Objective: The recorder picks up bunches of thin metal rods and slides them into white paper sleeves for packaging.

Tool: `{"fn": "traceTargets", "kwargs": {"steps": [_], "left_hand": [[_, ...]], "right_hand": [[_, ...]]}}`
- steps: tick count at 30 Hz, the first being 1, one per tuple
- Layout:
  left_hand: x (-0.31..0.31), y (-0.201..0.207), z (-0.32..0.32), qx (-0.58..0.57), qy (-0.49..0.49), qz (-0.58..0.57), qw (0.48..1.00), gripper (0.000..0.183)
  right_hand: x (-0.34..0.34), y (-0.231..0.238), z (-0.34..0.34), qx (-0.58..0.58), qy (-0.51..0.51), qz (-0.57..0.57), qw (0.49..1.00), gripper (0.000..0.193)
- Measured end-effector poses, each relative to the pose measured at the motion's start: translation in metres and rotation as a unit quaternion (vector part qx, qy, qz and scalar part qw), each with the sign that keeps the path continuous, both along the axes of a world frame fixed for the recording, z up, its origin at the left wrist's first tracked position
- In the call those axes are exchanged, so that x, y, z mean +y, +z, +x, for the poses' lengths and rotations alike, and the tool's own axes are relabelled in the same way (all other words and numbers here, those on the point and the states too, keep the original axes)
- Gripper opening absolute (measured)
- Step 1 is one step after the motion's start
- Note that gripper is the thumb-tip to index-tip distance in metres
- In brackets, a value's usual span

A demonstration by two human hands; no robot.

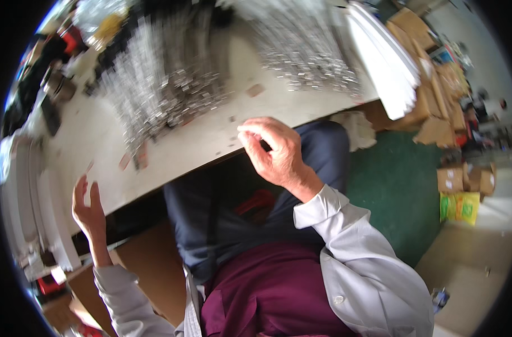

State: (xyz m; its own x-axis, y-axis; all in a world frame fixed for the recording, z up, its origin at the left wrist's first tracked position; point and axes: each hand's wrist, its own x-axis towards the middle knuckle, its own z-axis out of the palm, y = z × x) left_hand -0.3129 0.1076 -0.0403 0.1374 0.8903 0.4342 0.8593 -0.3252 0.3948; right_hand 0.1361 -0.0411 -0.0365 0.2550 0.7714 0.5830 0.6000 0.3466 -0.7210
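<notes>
My left hand (89, 216) is at the left part of the table's front edge, thumb and fingers apart, with nothing seen between them. My right hand (278, 151) is above the front edge near the middle, its thumb and index fingertips drawn together in a pinch. Whatever may be between those tips is too small to make out. Beyond the hands, a large pile of thin, silvery strips (160, 84) with shiny ends lies on the pale table (194, 140). A second pile of similar strips (312, 62) lies farther right. Both piles are smeared by motion.
A stack of long white pieces (388, 62) overhangs the table's right end, beside cardboard boxes (427, 78). Small reddish pieces (124, 162) dot the tabletop. At the left stand long white pieces (56, 219) and a metal cup (59, 87). My knees are under the front edge.
</notes>
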Motion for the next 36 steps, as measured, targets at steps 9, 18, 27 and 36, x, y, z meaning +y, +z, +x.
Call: {"fn": "traceTargets", "kwargs": {"steps": [9,18,27,36], "left_hand": [[-0.005,-0.048,0.068,-0.108,-0.033,0.007,0.994,0.026],[-0.002,-0.054,0.072,-0.093,-0.025,0.017,0.995,0.021],[-0.005,-0.054,0.075,-0.081,-0.014,0.036,0.996,0.019],[-0.004,-0.053,0.071,-0.032,-0.019,0.066,0.997,0.018]], "right_hand": [[-0.098,0.024,0.237,-0.354,-0.422,-0.202,0.81,0.051],[-0.119,0.005,0.302,-0.424,-0.454,-0.241,0.745,0.065],[-0.118,0.006,0.316,-0.439,-0.458,-0.243,0.733,0.062],[-0.117,0.022,0.316,-0.459,-0.48,-0.198,0.721,0.057]]}}
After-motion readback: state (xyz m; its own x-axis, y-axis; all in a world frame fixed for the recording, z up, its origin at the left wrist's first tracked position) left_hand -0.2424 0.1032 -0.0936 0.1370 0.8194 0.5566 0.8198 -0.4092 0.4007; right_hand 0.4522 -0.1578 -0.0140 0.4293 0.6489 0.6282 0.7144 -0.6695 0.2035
